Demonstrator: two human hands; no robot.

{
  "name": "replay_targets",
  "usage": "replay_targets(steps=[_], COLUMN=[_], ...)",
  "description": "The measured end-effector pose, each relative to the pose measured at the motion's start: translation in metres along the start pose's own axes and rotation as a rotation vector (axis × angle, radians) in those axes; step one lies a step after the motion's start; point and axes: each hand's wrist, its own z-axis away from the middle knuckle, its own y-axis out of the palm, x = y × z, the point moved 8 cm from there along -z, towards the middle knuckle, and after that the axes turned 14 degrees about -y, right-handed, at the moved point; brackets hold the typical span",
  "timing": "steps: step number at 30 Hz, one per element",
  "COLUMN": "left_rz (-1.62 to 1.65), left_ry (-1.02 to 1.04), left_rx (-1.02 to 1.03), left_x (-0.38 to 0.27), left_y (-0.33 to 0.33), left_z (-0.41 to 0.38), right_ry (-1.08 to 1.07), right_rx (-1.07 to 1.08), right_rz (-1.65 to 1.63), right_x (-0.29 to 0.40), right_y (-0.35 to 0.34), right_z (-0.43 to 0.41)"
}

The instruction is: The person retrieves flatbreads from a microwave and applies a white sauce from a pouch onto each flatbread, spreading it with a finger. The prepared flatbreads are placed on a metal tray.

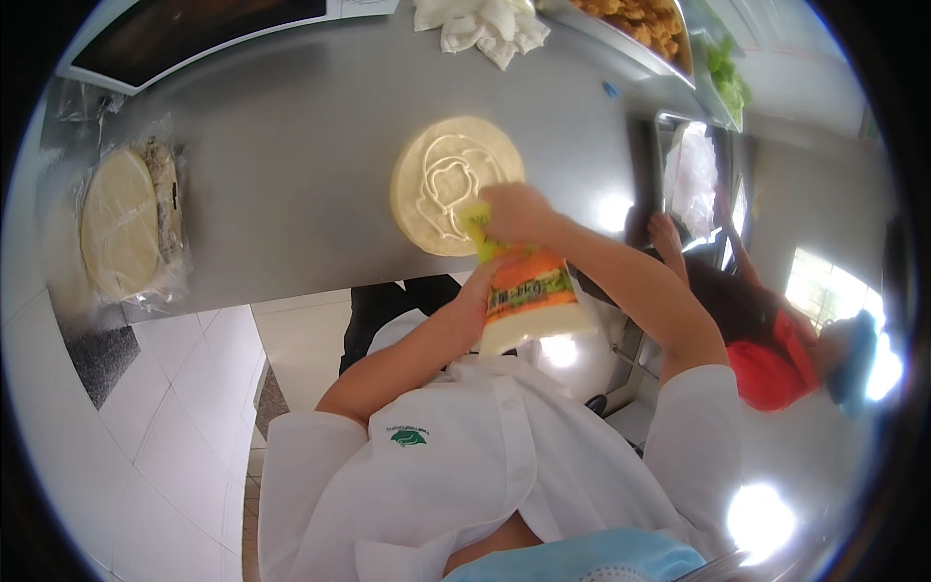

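Observation:
A round, pale flatbread (pixel 444 138), perhaps one of a stack, lies on the steel worktop (pixel 291 167). Looping lines of creamy sauce run over its top. Above its lower right edge, my right hand (pixel 520 211) grips the narrow neck of a plastic squeeze bag of sauce (pixel 538 291). Against the left side of the same bag, lower down, is my left hand (pixel 480 298), its fingers around the printed part. The bag slants with its neck towards the bread; its tip is hidden by my right hand.
Wrapped flatbreads (pixel 120 225) lie at the left. At the back are a crumpled white cloth (pixel 484 29), a tray of fried pieces (pixel 640 25) and a container of lettuce (pixel 724 73). A co-worker in red (pixel 771 364) reaches towards a metal tray with white plastic (pixel 691 171) at the right.

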Motion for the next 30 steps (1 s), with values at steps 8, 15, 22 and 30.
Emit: replay_targets(steps=[8, 15, 22, 30], left_rz=[-0.13, -0.165, -0.332, -1.254], left_ry=[0.078, 0.147, 0.194, 0.801], left_rx=[0.288, 0.303, -0.024, -1.026], left_x=[-0.026, -0.053, -0.054, -0.129], left_y=[0.038, 0.052, 0.034, -0.009], left_z=[-0.043, -0.077, -0.051, 0.207], right_ry=[0.0, 0.017, 0.098, -0.441], right_rx=[0.077, 0.097, -0.165, -0.708], right_rz=[0.212, 0.29, -0.072, -0.655], right_x=[-0.041, -0.074, -0.081, 0.104], right_y=[-0.038, -0.057, -0.063, -0.06], right_z=[-0.01, -0.025, 0.017, -0.011])
